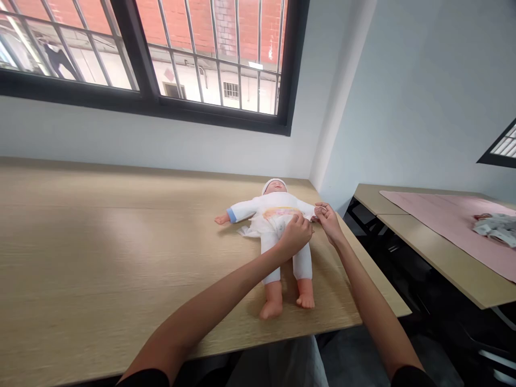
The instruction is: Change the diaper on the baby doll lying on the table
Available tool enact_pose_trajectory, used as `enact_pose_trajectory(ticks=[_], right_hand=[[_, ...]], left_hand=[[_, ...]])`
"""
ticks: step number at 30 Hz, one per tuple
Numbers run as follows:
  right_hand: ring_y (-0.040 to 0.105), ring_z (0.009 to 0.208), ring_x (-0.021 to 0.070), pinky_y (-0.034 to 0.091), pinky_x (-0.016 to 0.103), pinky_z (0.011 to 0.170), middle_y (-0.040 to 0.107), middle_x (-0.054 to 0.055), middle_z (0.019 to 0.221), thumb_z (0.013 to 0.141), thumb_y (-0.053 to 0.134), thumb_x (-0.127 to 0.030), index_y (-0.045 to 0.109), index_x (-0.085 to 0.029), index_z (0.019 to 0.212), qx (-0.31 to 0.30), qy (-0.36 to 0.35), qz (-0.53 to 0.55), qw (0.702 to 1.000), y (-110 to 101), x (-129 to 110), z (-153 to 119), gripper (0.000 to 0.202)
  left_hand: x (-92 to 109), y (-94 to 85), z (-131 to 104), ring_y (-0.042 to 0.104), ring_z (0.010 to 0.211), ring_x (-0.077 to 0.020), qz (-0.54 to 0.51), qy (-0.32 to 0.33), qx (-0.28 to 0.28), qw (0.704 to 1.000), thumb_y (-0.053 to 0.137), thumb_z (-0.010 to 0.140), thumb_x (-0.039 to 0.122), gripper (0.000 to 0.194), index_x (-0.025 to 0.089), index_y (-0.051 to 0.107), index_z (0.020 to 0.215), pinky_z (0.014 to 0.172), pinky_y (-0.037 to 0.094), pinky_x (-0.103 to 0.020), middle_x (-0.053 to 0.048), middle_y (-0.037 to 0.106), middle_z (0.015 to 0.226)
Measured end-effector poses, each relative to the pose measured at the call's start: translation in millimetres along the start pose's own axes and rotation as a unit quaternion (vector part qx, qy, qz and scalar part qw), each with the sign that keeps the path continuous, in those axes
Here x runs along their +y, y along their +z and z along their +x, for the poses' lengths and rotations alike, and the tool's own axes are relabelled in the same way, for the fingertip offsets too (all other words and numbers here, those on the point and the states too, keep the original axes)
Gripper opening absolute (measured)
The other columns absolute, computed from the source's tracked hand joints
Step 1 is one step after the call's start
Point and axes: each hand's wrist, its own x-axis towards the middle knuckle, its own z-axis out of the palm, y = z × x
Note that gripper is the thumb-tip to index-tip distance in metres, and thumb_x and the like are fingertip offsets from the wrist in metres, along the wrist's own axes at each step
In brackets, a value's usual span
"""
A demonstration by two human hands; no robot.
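A baby doll lies on its back on the wooden table, head away from me and bare feet toward me. It wears a white outfit with a gauzy skirt, a white cap, and a blue cuff on the arm at the left. The other arm reaches toward my hands, which hide its end. My right hand is closed in a pinch at that white sleeve. Just beside it, over the doll's hip, my left hand has its fingers curled together; what they grip is hidden.
A barred window with a dark frame is above the table. Past a gap on the right stands another table with a pink cloth and crumpled grey-white clothing on it. The wall meets the table's far edge.
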Motion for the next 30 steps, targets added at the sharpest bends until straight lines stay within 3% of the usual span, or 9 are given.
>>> enact_pose_trajectory(ticks=[5, 8, 12, 16, 30], right_hand=[[0.06, 0.072, 0.0138, 0.053, 0.033, 0.076, 0.06, -0.003, 0.077, 0.067, 0.072, -0.054, 0.05, -0.024, 0.095, -0.016, -0.009, -0.024, 1.0, 3.3, 1.8, 4.7, 0.046], [0.059, 0.073, 0.0136, 0.053, 0.033, 0.077, 0.059, -0.003, 0.075, 0.072, 0.068, -0.053, 0.05, -0.024, 0.095, -0.069, -0.008, -0.074, 0.995, 8.4, -1.6, 12.4, 0.042], [0.055, 0.065, 0.0132, 0.051, 0.032, 0.071, 0.052, -0.007, 0.064, 0.077, 0.063, -0.046, 0.051, -0.023, 0.096, -0.151, -0.026, -0.162, 0.975, 18.6, -9.5, 23.7, 0.032], [0.053, 0.062, 0.0132, 0.047, 0.029, 0.066, 0.051, -0.007, 0.062, 0.079, 0.06, -0.04, 0.053, -0.023, 0.097, -0.174, -0.06, -0.221, 0.958, 26.2, -13.5, 25.0, 0.025], [0.053, 0.065, 0.0109, 0.042, 0.023, 0.066, 0.054, -0.006, 0.068, 0.078, 0.063, -0.044, 0.06, -0.023, 0.103, -0.154, 0.013, -0.082, 0.985, 21.2, 8.4, 16.9, 0.032]], left_hand=[[-1.4, 1.8, -1.6, 0.061, 0.101, -0.028, 0.001, 0.008, 0.004, 1.0, 0.037, 0.095, 0.011, 0.029, 0.006, 0.065, 0.097, 0.081, 0.041, -0.039, -0.017, 0.068, 0.101], [-0.5, 3.6, -2.1, 0.058, 0.11, -0.0308, 0.006, 0.006, 0.014, 1.0, 0.039, 0.095, 0.012, 0.028, 0.005, 0.065, 0.1, 0.086, 0.04, -0.041, -0.019, 0.067, 0.106], [1.0, 7.1, -2.3, 0.06, 0.107, -0.0294, 0.009, 0.009, 0.016, 1.0, 0.037, 0.093, 0.008, 0.029, 0.006, 0.064, 0.101, 0.089, 0.041, -0.042, -0.018, 0.068, 0.105], [2.2, 10.5, -2.4, 0.061, 0.103, -0.0279, 0.019, 0.007, 0.023, 1.0, 0.036, 0.092, 0.006, 0.031, 0.006, 0.063, 0.106, 0.088, 0.043, -0.043, -0.018, 0.068, 0.107], [5.8, 11.0, -0.7, 0.061, 0.1, -0.027, -0.019, 0.015, 0.007, 1.0, 0.033, 0.092, 0.005, 0.032, 0.008, 0.063, 0.1, 0.089, 0.043, -0.042, -0.016, 0.067, 0.103]])
